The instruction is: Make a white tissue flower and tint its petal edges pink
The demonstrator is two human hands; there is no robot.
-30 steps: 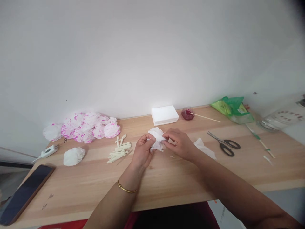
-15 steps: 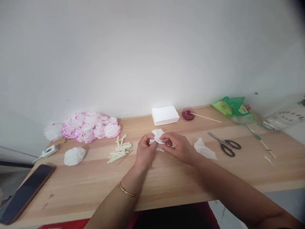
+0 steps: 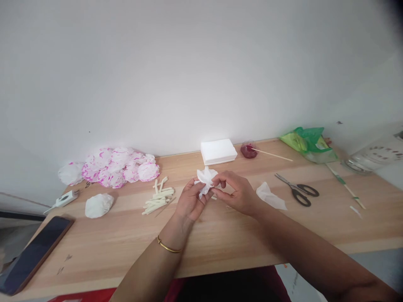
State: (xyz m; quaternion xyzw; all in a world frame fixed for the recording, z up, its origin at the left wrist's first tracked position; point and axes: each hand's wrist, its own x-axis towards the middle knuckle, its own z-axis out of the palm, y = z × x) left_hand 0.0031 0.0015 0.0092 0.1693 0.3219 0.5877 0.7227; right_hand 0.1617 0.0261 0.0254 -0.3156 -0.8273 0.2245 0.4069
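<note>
1. At centre frame, just above the middle of the wooden surface (image 3: 220, 239), I see both hands meeting on a bunched white tissue (image 3: 205, 178).
2. My left hand (image 3: 190, 201) has its fingers closed round the lower part of the tissue, pinching it from the left; a gold bangle (image 3: 168, 247) sits on that wrist.
3. My right hand (image 3: 237, 195) grips the tissue's right edge between thumb and forefinger, with the other fingers curled beneath.
4. The tissue is held clear of the surface, its ruffled top fanning out above the fingers.
5. Directly behind it, against the wall, lies a stack of white sheets (image 3: 218, 152), with a small red dish (image 3: 248, 151) and its stick just to the right.
6. Left of the hands lie cream strips (image 3: 157, 197). Farther left are a white paper ball (image 3: 98, 205) and a heap of pink-edged paper flowers (image 3: 118, 167).
7. Right of the hands lies a loose tissue scrap (image 3: 270, 197), then scissors (image 3: 299, 191), and a green bag (image 3: 307, 142) at the upper right.
8. A phone (image 3: 31, 253) rests at the lower left edge.
</note>
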